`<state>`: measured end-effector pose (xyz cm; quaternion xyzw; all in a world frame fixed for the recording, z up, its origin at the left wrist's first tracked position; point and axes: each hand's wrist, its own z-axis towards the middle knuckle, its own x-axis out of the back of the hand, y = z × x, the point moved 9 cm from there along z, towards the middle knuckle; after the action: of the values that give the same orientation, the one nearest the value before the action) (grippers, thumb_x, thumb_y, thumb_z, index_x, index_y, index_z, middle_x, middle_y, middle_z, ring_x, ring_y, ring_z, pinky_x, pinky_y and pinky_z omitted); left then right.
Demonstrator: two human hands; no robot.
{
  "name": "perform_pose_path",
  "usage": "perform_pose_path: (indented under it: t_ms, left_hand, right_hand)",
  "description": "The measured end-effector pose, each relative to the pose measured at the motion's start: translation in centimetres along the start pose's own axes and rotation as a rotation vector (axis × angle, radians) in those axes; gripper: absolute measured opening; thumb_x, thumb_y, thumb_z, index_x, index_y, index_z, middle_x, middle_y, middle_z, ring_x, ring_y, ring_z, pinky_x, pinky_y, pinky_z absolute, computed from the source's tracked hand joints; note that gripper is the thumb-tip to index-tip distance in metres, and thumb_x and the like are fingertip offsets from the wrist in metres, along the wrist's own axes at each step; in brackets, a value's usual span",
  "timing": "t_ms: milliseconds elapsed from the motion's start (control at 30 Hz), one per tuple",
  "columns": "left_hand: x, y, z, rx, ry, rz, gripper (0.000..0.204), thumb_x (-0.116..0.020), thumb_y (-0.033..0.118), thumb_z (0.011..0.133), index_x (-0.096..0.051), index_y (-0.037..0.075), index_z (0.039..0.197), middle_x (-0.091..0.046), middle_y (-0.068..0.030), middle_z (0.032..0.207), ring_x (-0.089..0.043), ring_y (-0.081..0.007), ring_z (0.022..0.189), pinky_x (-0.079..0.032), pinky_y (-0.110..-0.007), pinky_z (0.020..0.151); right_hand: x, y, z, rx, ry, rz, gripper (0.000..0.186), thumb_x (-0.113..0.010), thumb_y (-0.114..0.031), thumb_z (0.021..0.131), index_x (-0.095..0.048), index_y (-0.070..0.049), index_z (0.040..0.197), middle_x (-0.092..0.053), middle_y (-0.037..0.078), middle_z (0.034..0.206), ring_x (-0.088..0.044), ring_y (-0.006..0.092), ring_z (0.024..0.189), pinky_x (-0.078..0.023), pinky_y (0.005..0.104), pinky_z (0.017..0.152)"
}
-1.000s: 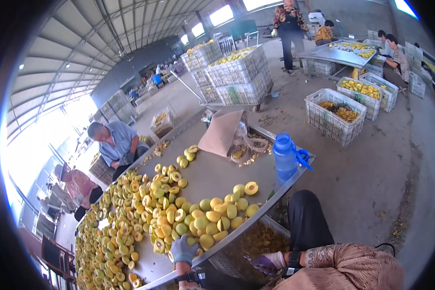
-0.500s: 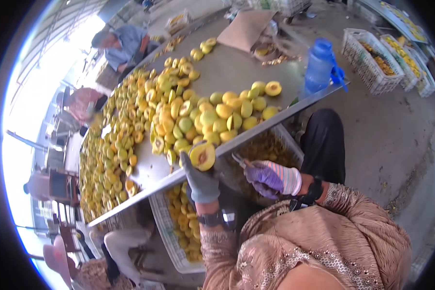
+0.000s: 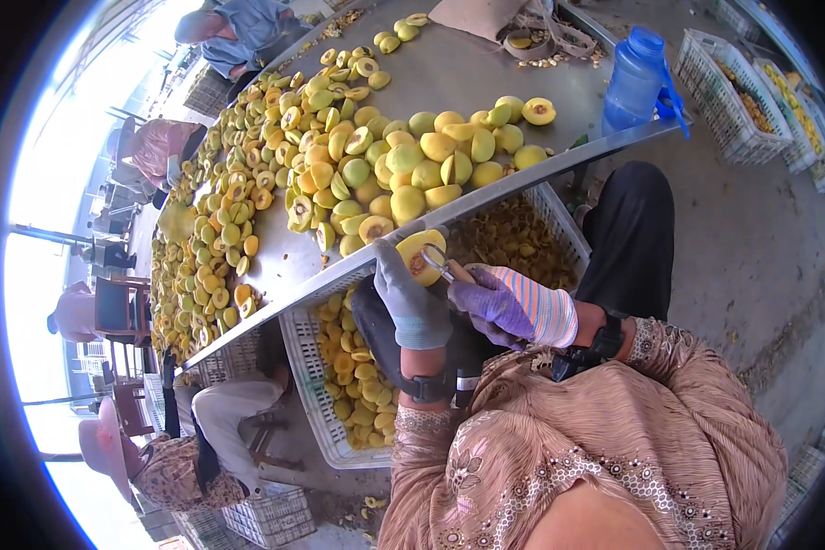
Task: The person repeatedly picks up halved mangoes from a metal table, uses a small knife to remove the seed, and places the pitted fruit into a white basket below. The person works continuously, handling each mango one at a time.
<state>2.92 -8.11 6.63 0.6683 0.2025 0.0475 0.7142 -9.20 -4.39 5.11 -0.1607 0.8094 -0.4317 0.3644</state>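
My left hand (image 3: 411, 293), in a grey glove, holds a yellow peach half (image 3: 421, 258) with its cut face up, at the table's near edge. Closed round the wooden handle of a pitting tool (image 3: 447, 266) is my right hand (image 3: 513, 307), in a purple and striped glove. The tool's curved metal tip touches the cut face at the brown pit hollow. Just beyond my hands, a heap of peach halves (image 3: 422, 174) covers part of the metal table (image 3: 412, 78).
Below the table edge stand a crate of peach halves (image 3: 362, 403) and a crate of brownish scraps (image 3: 559, 215). A blue bottle (image 3: 632, 82) stands at the right corner, near a sack (image 3: 477, 16). More crates (image 3: 729, 101) sit at right; several people work at left.
My right hand has moved left and up, bringing the tool's tip onto the peach half. The peach half has tilted and moved right and up in my left hand. The view has shifted.
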Motion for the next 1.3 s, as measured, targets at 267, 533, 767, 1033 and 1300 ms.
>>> perform_pose_path:
  t_ms: [267,533,767,1033,1300]
  left_hand:
    - [0.6,-0.4,-0.8,0.084,0.163,-0.056,0.053,-0.04,0.046,0.103,-0.061,-0.002,0.11,-0.067,-0.0089,0.099,-0.064,-0.0158,0.083,-0.052,-0.028,0.072]
    - [0.1,2.1,-2.1,-0.035,0.221,0.032,0.05,-0.041,0.044,0.103,-0.061,-0.002,0.108,-0.067,-0.0076,0.096,-0.063,-0.0149,0.081,-0.052,-0.027,0.071]
    - [-0.3,3.0,-2.7,-0.075,0.227,0.087,0.06,-0.037,0.051,0.102,-0.064,-0.001,0.111,-0.065,-0.0077,0.097,-0.062,-0.0158,0.087,-0.051,-0.027,0.079]
    - [0.0,2.1,-2.4,0.047,0.215,0.036,0.042,-0.045,0.034,0.104,-0.063,-0.004,0.099,-0.065,-0.0053,0.088,-0.059,-0.0107,0.076,-0.049,-0.025,0.069]
    - [1.0,2.5,-2.5,-0.189,0.22,0.081,0.031,-0.057,0.024,0.1,-0.063,-0.005,0.107,-0.064,-0.0026,0.093,-0.055,-0.007,0.086,-0.048,-0.024,0.076]
  right_hand:
    - [-0.4,-0.2,-0.2,0.065,0.02,-0.121,0.031,-0.051,-0.038,0.098,-0.051,-0.009,0.107,-0.051,0.001,0.064,-0.048,0.0111,0.046,-0.038,0.0265,0.041]
    - [-0.7,-2.3,-1.0,0.392,0.165,-0.286,0.033,-0.053,-0.03,0.099,-0.055,-0.003,0.116,-0.057,0.004,0.081,-0.051,0.0113,0.072,-0.042,0.0276,0.063]
    - [-1.0,-3.3,-1.6,0.588,0.223,-0.415,0.033,-0.054,-0.03,0.099,-0.054,-0.001,0.116,-0.058,0.002,0.086,-0.051,0.0077,0.078,-0.044,0.0268,0.066]
    - [-1.2,-3.1,-1.7,0.513,0.115,-0.423,0.032,-0.054,-0.027,0.099,-0.056,0.0,0.114,-0.061,0.009,0.092,-0.056,0.0157,0.084,-0.047,0.0327,0.074]
    - [0.5,0.2,-0.8,0.187,0.144,-0.206,0.034,-0.053,-0.026,0.098,-0.055,0.001,0.119,-0.063,0.006,0.09,-0.056,0.0122,0.077,-0.048,0.0303,0.068]
